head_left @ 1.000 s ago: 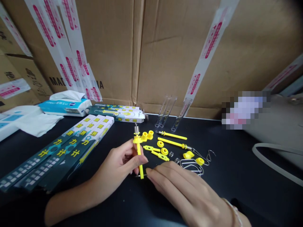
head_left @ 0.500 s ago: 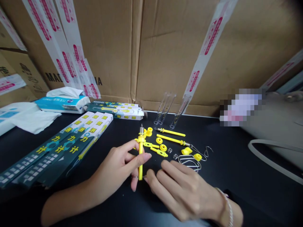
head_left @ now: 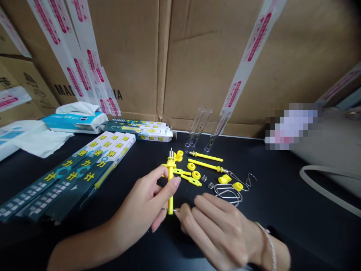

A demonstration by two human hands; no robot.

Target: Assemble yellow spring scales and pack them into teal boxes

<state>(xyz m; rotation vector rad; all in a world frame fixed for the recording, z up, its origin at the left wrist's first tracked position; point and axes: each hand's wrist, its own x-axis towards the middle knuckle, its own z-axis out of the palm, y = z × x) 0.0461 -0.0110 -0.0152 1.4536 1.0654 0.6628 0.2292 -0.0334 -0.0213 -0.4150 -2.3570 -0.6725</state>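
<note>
My left hand [head_left: 143, 199] pinches a yellow plastic rod [head_left: 170, 202] between thumb and fingers, holding it upright. A metal spring end [head_left: 171, 154] tops the rod. At its lower end a thin metal wire [head_left: 176, 210] sticks out on both sides, seemingly through the rod. My right hand [head_left: 217, 229] is closed on the wire's right part, most of which its fingers hide. Just beyond lie small yellow slotted pieces [head_left: 191, 180], yellow rings [head_left: 196, 175], yellow caps [head_left: 225, 179], two more rods with springs [head_left: 205, 165] and bent metal hooks [head_left: 228, 194].
Clear plastic tubes [head_left: 216, 131] stand at the back against a large cardboard box [head_left: 208, 56]. Printed long boxes [head_left: 84, 165] lie at left, with more boxes [head_left: 141, 130] behind them and tissue packs [head_left: 76, 122] beyond. A pale bag [head_left: 332, 139] sits at right.
The view has shifted slightly. Both hands stay almost in place, with the rod in the left and the wire in the right; the wire shows a little more beside the rod.
</note>
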